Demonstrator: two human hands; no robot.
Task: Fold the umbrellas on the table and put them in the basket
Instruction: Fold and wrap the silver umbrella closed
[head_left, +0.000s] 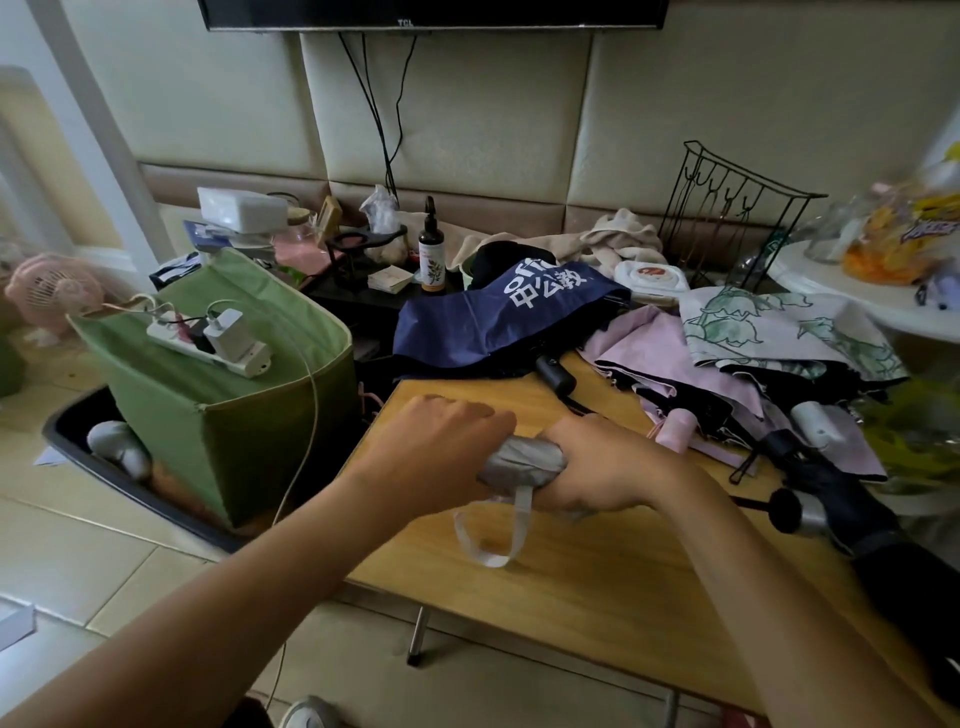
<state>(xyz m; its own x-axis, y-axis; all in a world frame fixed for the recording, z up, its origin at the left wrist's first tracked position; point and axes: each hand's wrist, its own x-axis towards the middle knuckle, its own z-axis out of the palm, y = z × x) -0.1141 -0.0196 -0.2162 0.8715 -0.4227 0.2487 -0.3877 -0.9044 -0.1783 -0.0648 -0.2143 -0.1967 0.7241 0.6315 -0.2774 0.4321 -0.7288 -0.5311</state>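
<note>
Both hands hold a grey umbrella (522, 460) just above the wooden bench (597, 571), near its left edge: the left hand (436, 457) has its fingers curled round the left end, the right hand (597, 467) is clamped round the right part, so only a short stretch of rolled canopy shows between them. Its long axis runs roughly left to right across the bench; which end carries the handle I cannot tell, since both ends are covered. A grey strap (498, 530) hangs loose below in a loop, apparently not fastened; the likely trouble is that the rolled fabric springs open if either grip slackens before the strap is wrapped. The black basket (156, 499) sits on the floor off the bench's left edge, largely filled by a green bag (234, 415), with one grey umbrella (119, 447) already inside, so little room remains. The navy umbrella (493, 317), pink umbrella (670, 353) and floral umbrella (769, 327) lie unfolded along the far edge
</note>
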